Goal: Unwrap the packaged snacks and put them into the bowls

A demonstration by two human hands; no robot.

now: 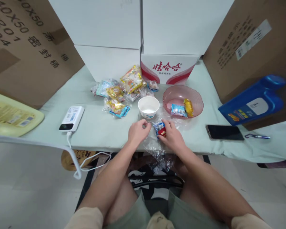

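Right hand [173, 136] pinches a blue-red snack packet [160, 129] at the table's [97, 127] front edge, just before the white bowl [148, 107]. Left hand [138, 132], fingers curled narrow, seems to nip the clear wrap [157, 152] that hangs over that edge. Risk: a hard tug w/ both hands could flick the packet off the edge or knock the bowl.

glossy, crinkly plastic on the snack packet [160, 129]; thin clear bag [157, 151], shiny and wrinkled. pink bowl [197, 97] of see-through glossy plastic. matt pale cloth over the table [97, 127]. matt brown cardboard boxes [26, 47].
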